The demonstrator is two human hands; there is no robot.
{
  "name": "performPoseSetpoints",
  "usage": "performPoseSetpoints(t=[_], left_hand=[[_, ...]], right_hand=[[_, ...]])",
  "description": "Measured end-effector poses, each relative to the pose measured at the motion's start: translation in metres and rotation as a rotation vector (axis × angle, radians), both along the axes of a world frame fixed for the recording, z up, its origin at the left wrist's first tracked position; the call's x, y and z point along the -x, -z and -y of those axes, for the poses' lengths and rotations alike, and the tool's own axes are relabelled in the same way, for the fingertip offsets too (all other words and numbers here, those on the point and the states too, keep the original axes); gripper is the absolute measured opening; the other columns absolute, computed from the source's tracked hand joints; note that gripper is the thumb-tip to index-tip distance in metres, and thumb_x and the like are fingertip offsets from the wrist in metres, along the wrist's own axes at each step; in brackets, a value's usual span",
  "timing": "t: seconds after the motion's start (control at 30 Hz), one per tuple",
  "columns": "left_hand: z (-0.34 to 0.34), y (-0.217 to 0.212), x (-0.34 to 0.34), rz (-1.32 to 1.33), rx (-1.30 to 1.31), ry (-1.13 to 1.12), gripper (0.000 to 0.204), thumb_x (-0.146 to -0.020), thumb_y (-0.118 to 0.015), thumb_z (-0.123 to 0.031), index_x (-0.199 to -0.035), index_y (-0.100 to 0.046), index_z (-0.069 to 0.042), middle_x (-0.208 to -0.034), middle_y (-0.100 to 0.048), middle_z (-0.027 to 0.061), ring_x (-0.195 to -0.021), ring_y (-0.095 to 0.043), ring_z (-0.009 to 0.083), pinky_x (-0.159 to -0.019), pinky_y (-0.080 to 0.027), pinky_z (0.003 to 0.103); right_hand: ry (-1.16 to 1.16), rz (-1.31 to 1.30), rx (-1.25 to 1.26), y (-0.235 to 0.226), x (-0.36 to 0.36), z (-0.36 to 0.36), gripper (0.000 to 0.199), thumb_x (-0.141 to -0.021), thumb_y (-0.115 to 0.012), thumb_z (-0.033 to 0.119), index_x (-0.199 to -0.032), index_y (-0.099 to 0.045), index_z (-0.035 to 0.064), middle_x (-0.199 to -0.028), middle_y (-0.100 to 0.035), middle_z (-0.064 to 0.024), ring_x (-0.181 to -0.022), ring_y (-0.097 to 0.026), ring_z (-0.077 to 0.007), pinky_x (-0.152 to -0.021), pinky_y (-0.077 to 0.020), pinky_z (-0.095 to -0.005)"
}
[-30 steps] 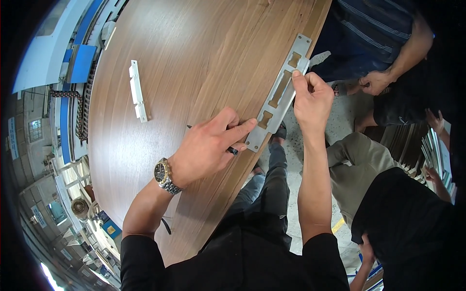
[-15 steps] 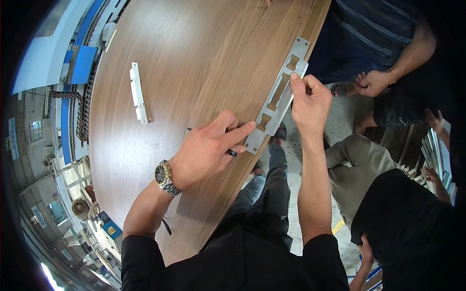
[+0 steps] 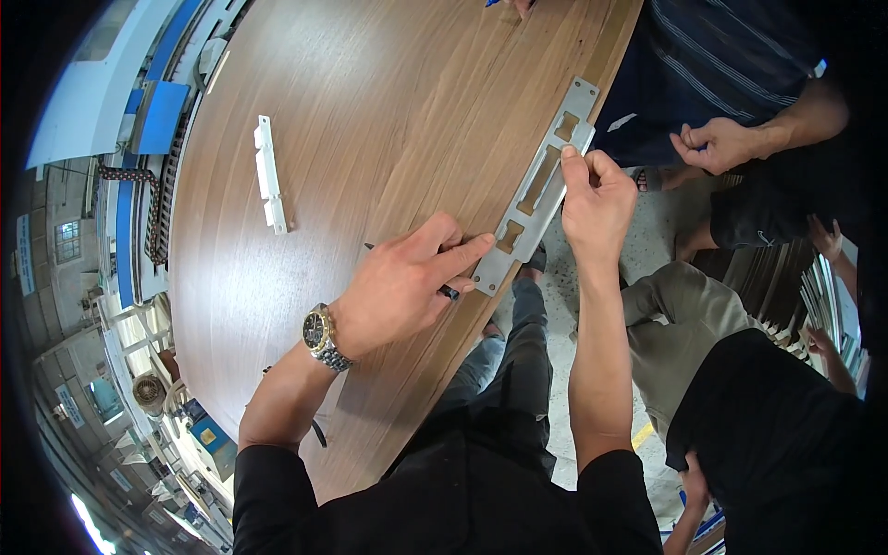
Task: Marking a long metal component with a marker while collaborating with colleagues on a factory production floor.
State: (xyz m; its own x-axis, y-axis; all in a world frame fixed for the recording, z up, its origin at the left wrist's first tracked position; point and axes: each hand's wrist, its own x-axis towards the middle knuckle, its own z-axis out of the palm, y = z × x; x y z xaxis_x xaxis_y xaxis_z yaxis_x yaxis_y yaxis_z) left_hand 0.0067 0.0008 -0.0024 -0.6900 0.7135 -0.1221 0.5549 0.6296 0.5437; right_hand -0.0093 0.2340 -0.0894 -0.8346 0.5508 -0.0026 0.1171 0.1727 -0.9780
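Note:
A long metal lock plate [image 3: 536, 185] with several cut-out slots and screw holes lies along the right edge of the wood-grain panel [image 3: 370, 120]. My right hand [image 3: 599, 208] grips the plate's outer side, thumb on its top face and fingers curled at the edge. On the plate's near end rests the index fingertip of my left hand [image 3: 402, 277]. The other fingers of that hand are curled round a slim black pen [image 3: 450, 292], most of it hidden by the hand. A watch [image 3: 319, 335] is on my left wrist.
A white notched bracket [image 3: 268, 176] lies on the panel at left. Beyond the right edge a person's hand [image 3: 721, 145] hangs near the panel, and others stand nearby. Another hand [image 3: 523, 7] shows at the far edge with something blue. Machinery [image 3: 157, 120] lines the left.
The view has shifted slightly; my hands keep the same hold on the plate and pen. The other person's hand at right has turned and opened somewhat. Something blue has appeared at the far hand.

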Motion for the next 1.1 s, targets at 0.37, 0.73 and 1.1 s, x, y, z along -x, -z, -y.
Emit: performPoseSetpoints(t=[0.37, 0.73, 1.1], left_hand=[[-0.004, -0.004, 0.004, 0.002, -0.018, -0.002, 0.053, -0.085, -0.08, -0.012, -0.137, -0.069, -0.013, -0.106, -0.058, 0.0062, -0.09, -0.068, 0.0251, -0.074, -0.059, 0.039], [-0.009, -0.013, 0.006, 0.008, 0.022, 0.017, 0.051, -0.08, -0.084, -0.009, -0.13, -0.073, -0.009, -0.102, -0.058, 0.008, -0.08, -0.068, 0.0245, -0.063, -0.058, 0.036], [-0.007, -0.01, 0.017, 0.106, 0.05, 0.05, 0.055, -0.079, -0.081, -0.01, -0.133, -0.072, -0.01, -0.099, -0.058, 0.0062, -0.086, -0.066, 0.0222, -0.064, -0.058, 0.033]], right_hand=[[-0.007, -0.026, -0.065, -0.002, 0.003, -0.005, 0.041, -0.099, -0.074, 0.018, -0.07, -0.05, -0.0009, -0.061, -0.042, 0.0035, -0.063, -0.037, -0.0057, -0.054, -0.0321, -0.0303], [-0.043, 0.029, 0.041, -0.014, -0.004, -0.002, 0.046, -0.101, -0.071, 0.014, -0.068, -0.041, 0.0028, -0.06, -0.035, 0.0057, -0.061, -0.031, -0.003, -0.05, -0.0222, -0.0298], [-0.096, 0.1, 0.007, -0.026, 0.002, -0.009, 0.041, -0.096, -0.074, 0.008, -0.07, -0.042, 0.002, -0.057, -0.04, -0.0046, -0.055, -0.035, -0.0111, -0.051, -0.0308, -0.0314]])
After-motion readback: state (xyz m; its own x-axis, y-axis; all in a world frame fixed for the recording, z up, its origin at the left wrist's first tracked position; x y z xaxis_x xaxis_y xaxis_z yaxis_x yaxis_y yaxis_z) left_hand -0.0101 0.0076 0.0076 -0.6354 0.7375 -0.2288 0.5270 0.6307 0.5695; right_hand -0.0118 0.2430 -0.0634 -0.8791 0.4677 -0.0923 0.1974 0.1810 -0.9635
